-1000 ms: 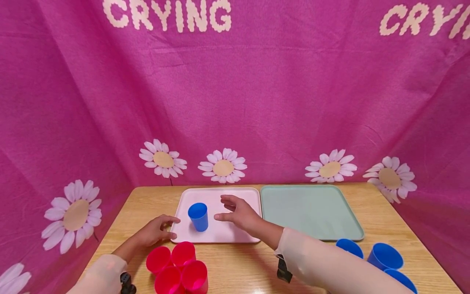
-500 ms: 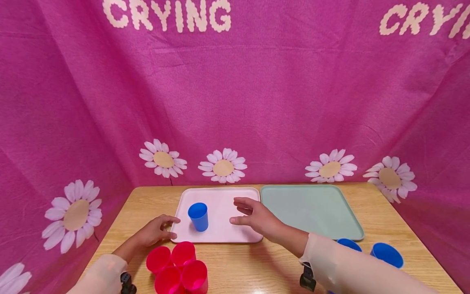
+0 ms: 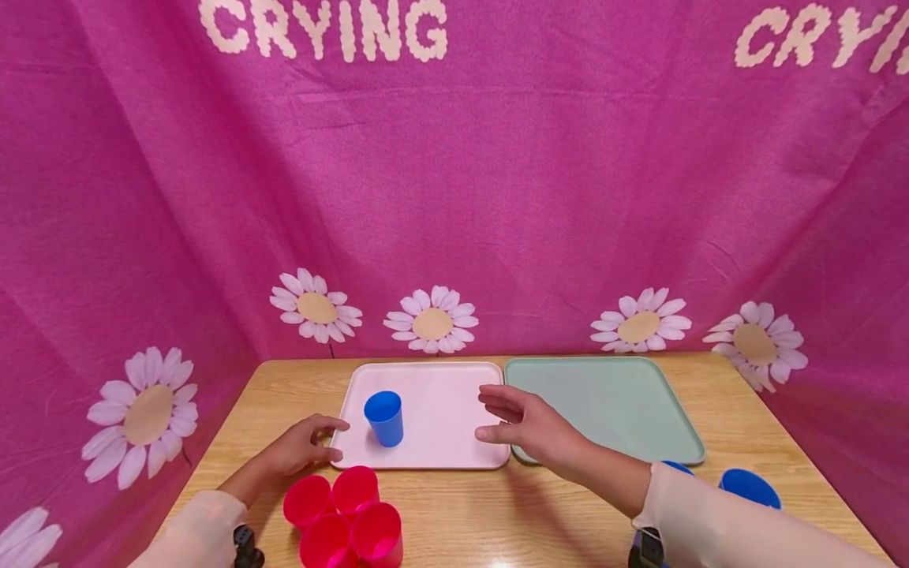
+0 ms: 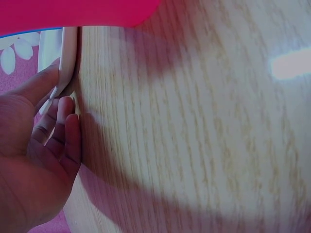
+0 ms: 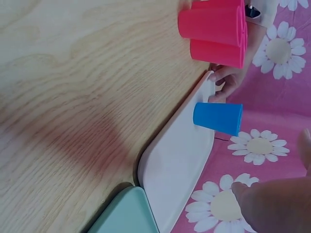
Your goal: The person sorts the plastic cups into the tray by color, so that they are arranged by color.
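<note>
My left hand (image 3: 304,446) holds the near left corner of the pale pink tray (image 3: 440,451). In the left wrist view its thumb (image 4: 46,80) lies on the tray's rim and other fingers curl beside it. A blue cup (image 3: 387,426) stands upright, mouth up, on that tray's left half, apart from both hands. Above the meeting edges of the two trays is my right hand (image 3: 533,426), its fingers apart and nothing between them. The right wrist view shows the blue cup (image 5: 217,118) and part of the right thumb (image 5: 272,206).
A green tray (image 3: 596,406) adjoins the pink one on the right. Several red cups (image 3: 355,489) stand clustered at the front left of the wooden table (image 3: 454,513). More blue cups (image 3: 750,487) are at the front right, partly behind my right sleeve.
My right hand has moved right, away from the blue cup, its forearm covering more of the cups at the right. The left hand and the blue cup on the tray have stayed put.
</note>
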Demonstrator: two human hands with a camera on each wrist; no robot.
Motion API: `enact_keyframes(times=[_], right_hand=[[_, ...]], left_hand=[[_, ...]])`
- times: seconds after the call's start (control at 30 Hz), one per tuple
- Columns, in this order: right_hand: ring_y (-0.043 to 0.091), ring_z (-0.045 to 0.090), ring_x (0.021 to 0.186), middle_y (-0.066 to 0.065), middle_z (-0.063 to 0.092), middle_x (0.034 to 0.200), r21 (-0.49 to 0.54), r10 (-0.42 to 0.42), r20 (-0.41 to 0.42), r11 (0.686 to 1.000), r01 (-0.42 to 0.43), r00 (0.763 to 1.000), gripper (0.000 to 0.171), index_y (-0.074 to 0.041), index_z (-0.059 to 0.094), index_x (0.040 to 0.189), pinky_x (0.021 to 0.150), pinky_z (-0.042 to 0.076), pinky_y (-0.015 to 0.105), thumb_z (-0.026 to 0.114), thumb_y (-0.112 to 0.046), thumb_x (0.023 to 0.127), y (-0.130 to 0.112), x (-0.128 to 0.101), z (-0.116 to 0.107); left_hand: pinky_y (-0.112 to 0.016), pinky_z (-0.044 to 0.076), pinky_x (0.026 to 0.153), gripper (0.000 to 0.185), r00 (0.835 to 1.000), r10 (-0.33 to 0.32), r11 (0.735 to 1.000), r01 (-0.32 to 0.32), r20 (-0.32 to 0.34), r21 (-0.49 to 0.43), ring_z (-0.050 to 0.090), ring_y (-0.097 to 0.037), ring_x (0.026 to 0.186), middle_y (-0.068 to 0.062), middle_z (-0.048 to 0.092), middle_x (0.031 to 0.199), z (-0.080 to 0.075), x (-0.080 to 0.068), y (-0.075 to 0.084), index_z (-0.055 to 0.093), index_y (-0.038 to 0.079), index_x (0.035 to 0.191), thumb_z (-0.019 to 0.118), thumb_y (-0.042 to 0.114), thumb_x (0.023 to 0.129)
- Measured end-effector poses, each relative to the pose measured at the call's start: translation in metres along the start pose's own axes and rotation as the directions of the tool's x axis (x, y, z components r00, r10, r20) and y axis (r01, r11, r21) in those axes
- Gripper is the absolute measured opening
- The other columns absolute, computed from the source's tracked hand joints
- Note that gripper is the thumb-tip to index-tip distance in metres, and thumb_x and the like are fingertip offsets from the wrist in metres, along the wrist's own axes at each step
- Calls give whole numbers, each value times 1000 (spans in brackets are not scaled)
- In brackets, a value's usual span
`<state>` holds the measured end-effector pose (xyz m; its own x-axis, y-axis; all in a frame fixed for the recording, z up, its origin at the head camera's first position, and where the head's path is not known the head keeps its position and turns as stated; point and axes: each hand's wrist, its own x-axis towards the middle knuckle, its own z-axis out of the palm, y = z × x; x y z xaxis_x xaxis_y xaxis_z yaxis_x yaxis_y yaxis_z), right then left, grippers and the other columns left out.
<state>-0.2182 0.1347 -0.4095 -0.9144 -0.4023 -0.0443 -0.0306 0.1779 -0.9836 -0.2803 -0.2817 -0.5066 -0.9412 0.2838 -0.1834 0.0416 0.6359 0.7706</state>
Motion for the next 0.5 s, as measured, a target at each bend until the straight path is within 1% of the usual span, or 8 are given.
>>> enact_keyframes(times=[0.17, 0.27, 0.4, 0.5], right_hand=[[43, 37, 148, 23, 45, 156, 6, -12, 10, 1000, 12, 1000, 73, 4, 42, 153, 112, 44, 43, 78, -18, 94, -5, -16, -7], [45, 36, 148, 25, 44, 156, 18, -8, 16, 1000, 7, 1000, 73, 5, 40, 154, 110, 46, 41, 77, -18, 95, -6, -26, -12], [43, 38, 147, 25, 45, 156, 21, 14, -5, 1000, -14, 1000, 75, 3, 39, 155, 113, 41, 44, 78, -19, 94, -4, -40, -20], [42, 40, 146, 24, 46, 155, 6, 14, -30, 1000, -14, 999, 76, 3, 40, 154, 116, 37, 47, 79, -20, 93, -1, -51, -26]], left_hand=[[-32, 52, 81, 51, 1000, 4, 1000, -4, -1, 7, 50, -28, 106, -18, 57, 131, 0, 1, 0, 65, 7, 134, 83, 12, 87], [-33, 53, 83, 51, 1000, 6, 1000, -6, -1, 7, 51, -27, 106, -18, 57, 133, 0, 0, 1, 65, 7, 135, 83, 13, 87], [-33, 54, 84, 52, 1000, 4, 1000, -4, -5, 2, 51, -27, 106, -17, 57, 133, 0, -1, 1, 64, 8, 135, 83, 13, 87], [-32, 53, 81, 52, 1000, -11, 1000, 11, -3, -13, 50, -27, 104, -17, 57, 132, 1, -1, 1, 64, 8, 136, 82, 12, 87]])
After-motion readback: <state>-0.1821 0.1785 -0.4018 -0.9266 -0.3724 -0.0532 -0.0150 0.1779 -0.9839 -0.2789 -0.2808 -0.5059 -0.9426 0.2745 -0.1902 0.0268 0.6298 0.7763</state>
